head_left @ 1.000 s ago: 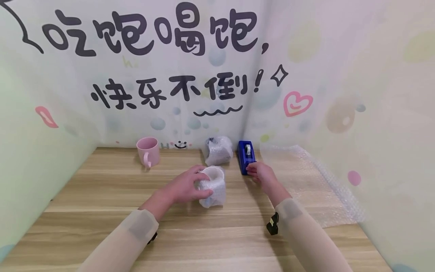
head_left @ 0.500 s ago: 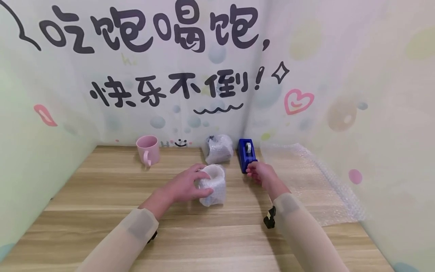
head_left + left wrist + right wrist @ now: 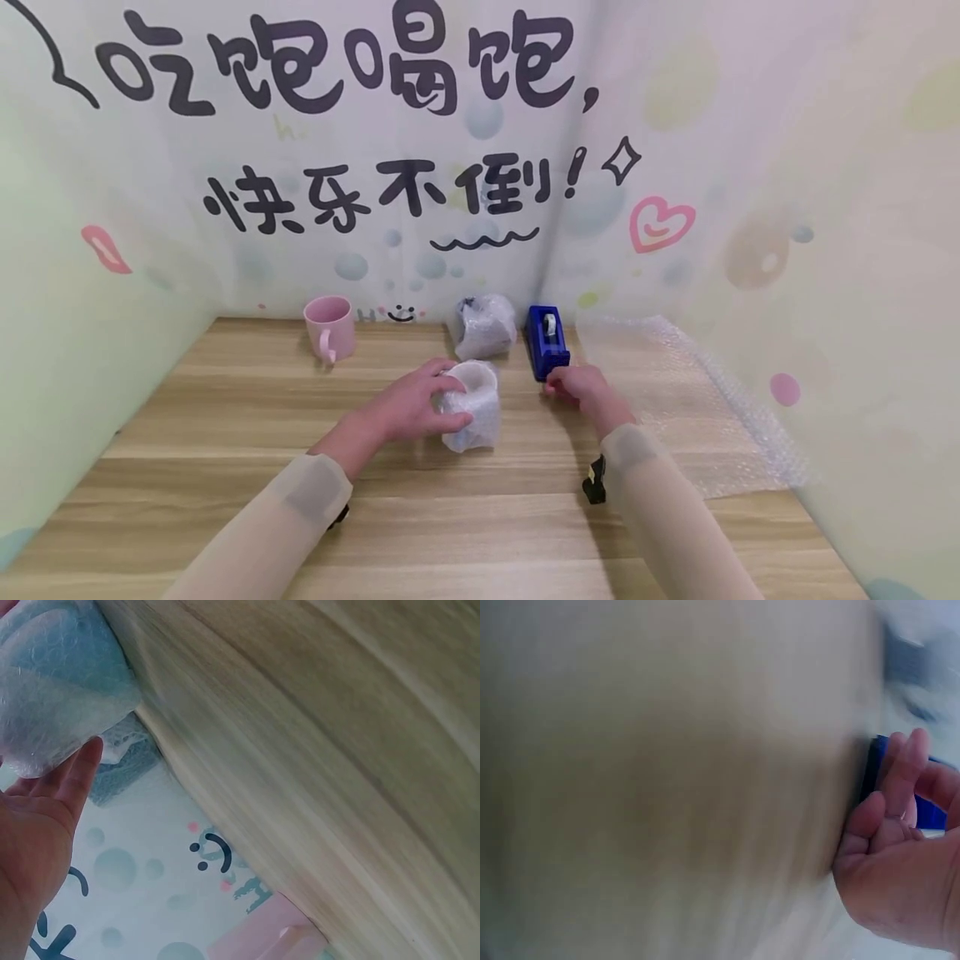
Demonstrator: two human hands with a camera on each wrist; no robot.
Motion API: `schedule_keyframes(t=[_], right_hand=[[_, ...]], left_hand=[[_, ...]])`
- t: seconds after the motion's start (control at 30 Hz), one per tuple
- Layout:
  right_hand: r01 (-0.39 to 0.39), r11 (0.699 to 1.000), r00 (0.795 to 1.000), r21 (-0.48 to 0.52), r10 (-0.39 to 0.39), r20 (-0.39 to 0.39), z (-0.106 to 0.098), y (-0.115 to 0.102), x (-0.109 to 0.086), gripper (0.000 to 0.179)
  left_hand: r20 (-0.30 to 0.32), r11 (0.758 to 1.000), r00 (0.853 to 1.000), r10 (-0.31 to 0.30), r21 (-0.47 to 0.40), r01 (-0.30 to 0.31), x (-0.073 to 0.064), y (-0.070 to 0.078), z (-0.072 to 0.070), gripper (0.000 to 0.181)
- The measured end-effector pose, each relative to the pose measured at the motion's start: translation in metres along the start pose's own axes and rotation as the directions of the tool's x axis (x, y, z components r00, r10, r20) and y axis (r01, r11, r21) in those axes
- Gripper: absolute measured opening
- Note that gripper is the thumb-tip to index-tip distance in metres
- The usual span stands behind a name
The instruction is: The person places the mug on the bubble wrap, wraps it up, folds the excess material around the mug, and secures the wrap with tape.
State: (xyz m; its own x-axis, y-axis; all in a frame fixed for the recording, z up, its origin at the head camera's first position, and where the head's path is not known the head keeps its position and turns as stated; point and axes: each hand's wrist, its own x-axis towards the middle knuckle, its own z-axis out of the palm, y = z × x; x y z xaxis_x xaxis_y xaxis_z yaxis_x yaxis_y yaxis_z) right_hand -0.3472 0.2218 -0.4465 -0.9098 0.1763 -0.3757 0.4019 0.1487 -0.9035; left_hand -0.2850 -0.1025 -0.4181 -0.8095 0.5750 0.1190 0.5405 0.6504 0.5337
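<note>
In the head view my left hand [image 3: 408, 406] grips a bubble-wrapped cup [image 3: 480, 421] from its left side, thumb in front and fingers at the rim. The cup stands upright on the table; the left wrist view shows the wrap [image 3: 67, 697] against my fingers. My right hand [image 3: 588, 392] is at the front end of a blue tape dispenser [image 3: 551, 354], fingers bent and close together. A roll of tape [image 3: 551, 325] sits in the dispenser. From the right wrist, the hand [image 3: 900, 855] partly covers the blue dispenser [image 3: 932, 814]; I cannot tell what its fingertips hold.
A second bubble-wrapped item [image 3: 486, 329] stands at the back, left of the dispenser. Further left is a pink mug [image 3: 330, 327]. A flat sheet of bubble wrap [image 3: 697, 417] covers the table's right side, beside the wall. The printed wall [image 3: 405, 275] borders the wooden table's back edge.
My right hand has drawn slightly back toward me from the dispenser's front end. The left hand keeps its grip on the wrapped cup, which stays in place.
</note>
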Motion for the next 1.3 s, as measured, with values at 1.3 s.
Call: schedule_keyframes(t=[1.3], right_hand=[[0.392,0.913,0.816,0.112,-0.402,0.416,0.057,-0.062,-0.125,0.027]], left_hand=[[-0.004,0.999,0.999,0.032,-0.007,-0.032,-0.001,0.002,0.000,0.048]])
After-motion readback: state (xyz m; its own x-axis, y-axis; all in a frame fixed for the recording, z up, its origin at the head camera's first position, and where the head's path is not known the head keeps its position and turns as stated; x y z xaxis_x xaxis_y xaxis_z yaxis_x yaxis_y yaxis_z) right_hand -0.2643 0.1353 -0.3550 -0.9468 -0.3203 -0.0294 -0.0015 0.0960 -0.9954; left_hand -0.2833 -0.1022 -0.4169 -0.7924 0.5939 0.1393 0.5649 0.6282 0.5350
